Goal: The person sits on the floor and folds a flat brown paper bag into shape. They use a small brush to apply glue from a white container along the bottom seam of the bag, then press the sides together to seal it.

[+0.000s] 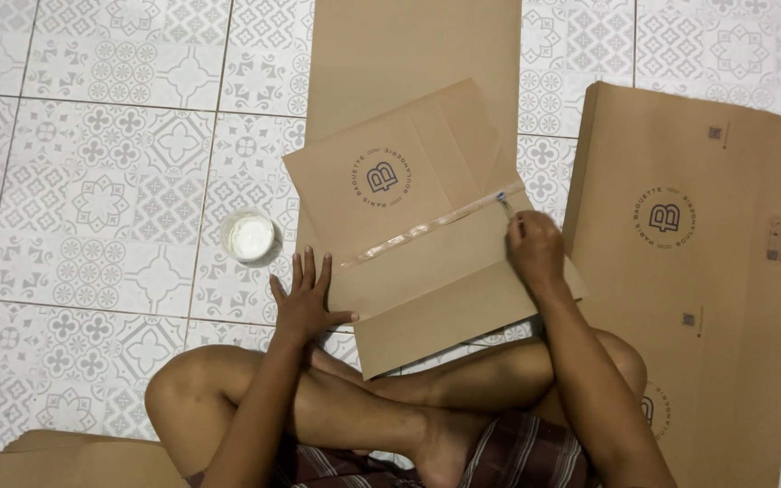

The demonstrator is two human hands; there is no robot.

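- Brown paper sheet (pixel 427 226) lies flat on the tiled floor (pixel 101 181) before your crossed legs; its near corner is hidden behind your shin.
- Tool tip under your right hand (pixel 533 248) is too small to identify; the fingers are clenched around a thin brush-like stick (pixel 504 204).
- Shiny wet strip (pixel 427 226) runs diagonally across the sheet, ending at the stick.
- Your left hand (pixel 305 298) rests flat, fingers released and spread, pressing the sheet's left edge.
- Small round tub (pixel 250 237) holds white paste, just left of the sheet.
- Stack of flat sheets (pixel 707 298) at right is cut off below.
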